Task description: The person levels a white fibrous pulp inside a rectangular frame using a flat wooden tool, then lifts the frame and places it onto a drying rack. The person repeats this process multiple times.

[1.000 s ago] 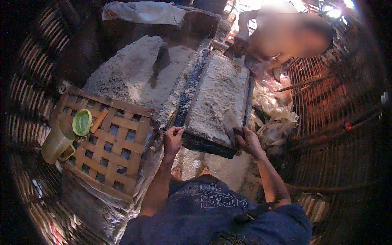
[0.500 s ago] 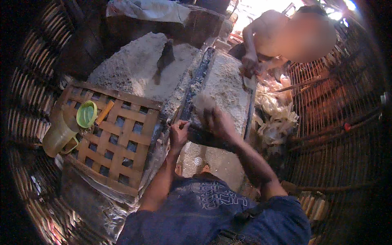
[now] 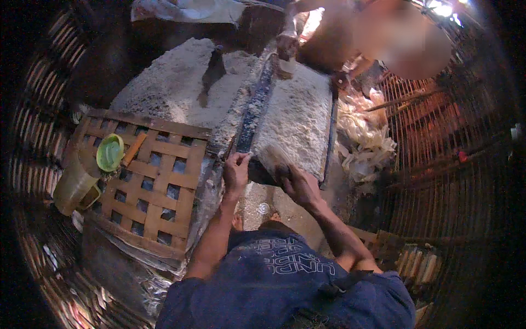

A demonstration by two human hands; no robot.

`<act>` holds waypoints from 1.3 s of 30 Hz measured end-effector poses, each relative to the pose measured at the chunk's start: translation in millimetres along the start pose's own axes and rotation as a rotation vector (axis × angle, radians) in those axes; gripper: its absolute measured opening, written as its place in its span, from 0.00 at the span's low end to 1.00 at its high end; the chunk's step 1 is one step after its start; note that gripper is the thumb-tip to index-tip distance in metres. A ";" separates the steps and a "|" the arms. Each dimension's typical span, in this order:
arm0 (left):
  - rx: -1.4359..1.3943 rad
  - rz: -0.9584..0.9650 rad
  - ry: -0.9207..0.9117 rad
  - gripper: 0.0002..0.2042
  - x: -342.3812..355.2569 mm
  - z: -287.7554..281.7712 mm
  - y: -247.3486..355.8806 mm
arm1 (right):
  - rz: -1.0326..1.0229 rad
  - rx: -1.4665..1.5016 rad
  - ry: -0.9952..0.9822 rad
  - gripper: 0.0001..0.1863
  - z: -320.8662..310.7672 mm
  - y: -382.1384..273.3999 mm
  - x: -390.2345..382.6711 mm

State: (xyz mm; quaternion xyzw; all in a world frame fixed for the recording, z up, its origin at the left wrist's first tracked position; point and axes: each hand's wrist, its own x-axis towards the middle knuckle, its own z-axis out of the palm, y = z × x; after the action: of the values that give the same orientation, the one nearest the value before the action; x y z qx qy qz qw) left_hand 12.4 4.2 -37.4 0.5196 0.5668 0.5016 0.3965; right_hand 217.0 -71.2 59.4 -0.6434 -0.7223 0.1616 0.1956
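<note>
A long dark-rimmed tray (image 3: 331, 137) full of white, crumbly, flour-like stuff (image 3: 296, 109) lies in front of me. At its near left corner my left hand (image 3: 236, 169) is closed, fingertips pinched on the tray's edge. My right hand (image 3: 300, 185) grips a pale, flat tool (image 3: 272, 158) over the near end of the tray; motion smears it, so its exact kind cannot be told. Across from me, a co-worker's hand (image 3: 286, 46) holds a small pale flat piece (image 3: 285, 69) against the far left end of the white stuff.
To the left, a heap of white stuff (image 3: 164, 82) has a dark scoop-like tool (image 3: 213, 74) standing in it. A woven lattice panel (image 3: 164, 189) carries a green-rimmed strainer (image 3: 110, 152) and a yellowish jug (image 3: 74, 186). Crumpled plastic bags (image 3: 364, 137) lie right of the tray.
My right hand and its tool have moved slightly toward me; my left hand stays at the corner. The co-worker's hand has gone from the tray's right side to its far left end.
</note>
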 end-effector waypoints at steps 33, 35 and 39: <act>0.106 -0.050 0.024 0.10 5.1 -11.5 8.7 | 0.432 0.346 0.184 0.14 -60.6 90.0 46.8; 0.076 -0.017 0.017 0.10 5.1 -12.1 -12.6 | 0.146 0.364 0.196 0.15 -44.8 23.6 54.3; 0.066 -0.109 -0.084 0.09 1.8 -8.7 14.1 | 0.137 0.096 -0.018 0.18 16.7 -24.5 84.2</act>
State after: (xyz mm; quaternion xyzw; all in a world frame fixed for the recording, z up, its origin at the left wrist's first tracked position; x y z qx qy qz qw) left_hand 6.4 4.0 -21.9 0.5214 0.5931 0.4381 0.4295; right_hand 179.5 9.7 63.0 -0.6799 -0.6695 0.2148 0.2083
